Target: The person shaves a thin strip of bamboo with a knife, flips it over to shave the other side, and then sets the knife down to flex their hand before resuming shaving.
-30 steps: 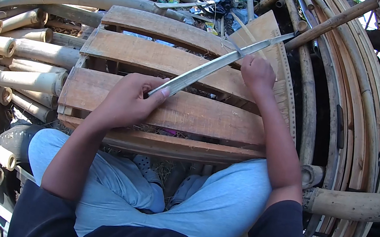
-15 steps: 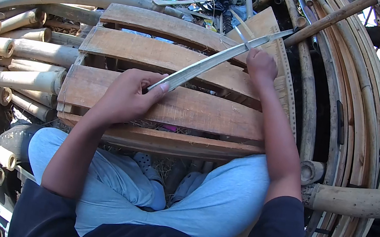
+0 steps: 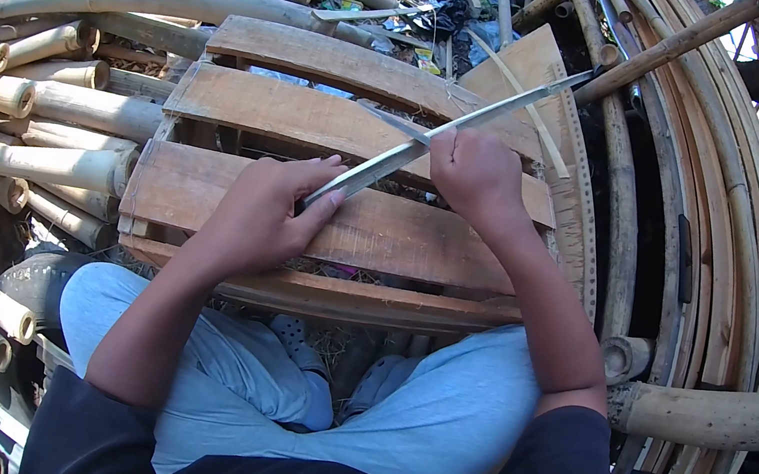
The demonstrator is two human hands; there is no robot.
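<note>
A long split bamboo strip (image 3: 509, 108) slants across the slatted wooden bench, its far end by a bamboo pole at the upper right. My left hand (image 3: 273, 208) is closed on its near end, thumb on top. My right hand (image 3: 479, 178) is a fist around the handle of a knife, and the handle itself is hidden. The knife blade (image 3: 394, 123) sticks out to the left and crosses the strip at about its middle, touching it. Under both hands lie the brown planks of the wooden bench (image 3: 399, 241).
Stacked bamboo poles (image 3: 57, 163) fill the left side. Long wooden slats (image 3: 716, 256) stand along the right, with a thick bamboo piece (image 3: 714, 410) jutting across. A thin loose strip (image 3: 548, 143) lies on a flat board (image 3: 567, 184). Litter (image 3: 449, 16) is scattered beyond the bench.
My right hand has drawn the knife along the bamboo strip toward me, from near its far end to about its middle. My left hand keeps its grip. The view has shifted slightly.
</note>
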